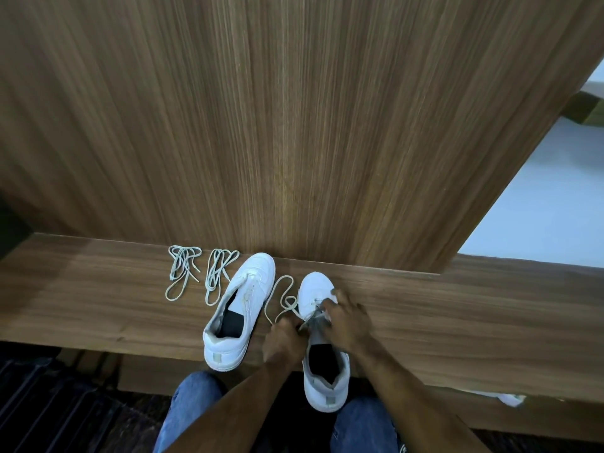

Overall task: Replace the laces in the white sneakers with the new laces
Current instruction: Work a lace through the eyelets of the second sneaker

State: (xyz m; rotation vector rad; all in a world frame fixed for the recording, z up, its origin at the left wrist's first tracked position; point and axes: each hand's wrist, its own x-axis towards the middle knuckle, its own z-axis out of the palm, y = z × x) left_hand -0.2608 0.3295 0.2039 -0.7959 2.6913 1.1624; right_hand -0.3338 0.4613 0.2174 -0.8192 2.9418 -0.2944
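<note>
On the wooden ledge, I see my left hand pinching the lace at the right sneaker, which my right hand grips. That heel overhangs the edge; a hard tug could tip it off. Smooth leather-like left sneaker sits laceless beside two coiled, cord-like laces.

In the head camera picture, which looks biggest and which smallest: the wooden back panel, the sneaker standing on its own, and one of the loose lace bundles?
1. Wooden back panel, by far the largest.
2. Sneaker standing on its own.
3. The two loose lace bundles, left and right; they look alike, so I won't rank them. They lie farther from the camera than the sneaker's heel, which shrinks them slightly.
</note>
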